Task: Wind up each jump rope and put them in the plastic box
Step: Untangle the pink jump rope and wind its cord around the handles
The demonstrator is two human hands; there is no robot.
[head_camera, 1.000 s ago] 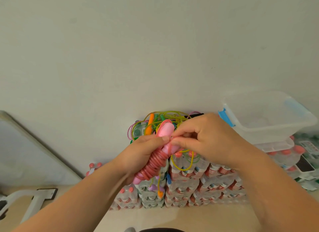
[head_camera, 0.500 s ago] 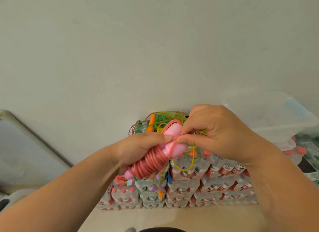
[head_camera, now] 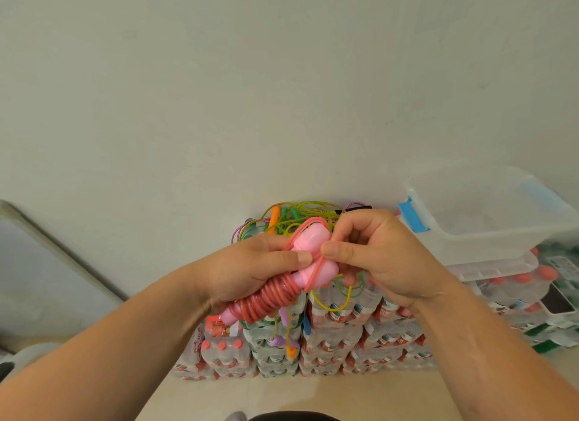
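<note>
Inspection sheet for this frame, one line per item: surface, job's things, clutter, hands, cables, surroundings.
Surface: stacked packs of bottled water serve as the work surface; pale floor below.
Job's things: pink jump rope, cord coiled round its handles, last loop being tucked at the handle tops; tangled pile of jump ropes on the packs behind; clear plastic box, open, at right, nothing seen inside.
Clutter: loose yellow cord and small handles hang down the front of the packs.
Hands: left hand grips the coiled bundle; right hand pinches the cord end.
Cables: nothing seen.
Surroundings: plain wall; a leaning panel at left.
</note>
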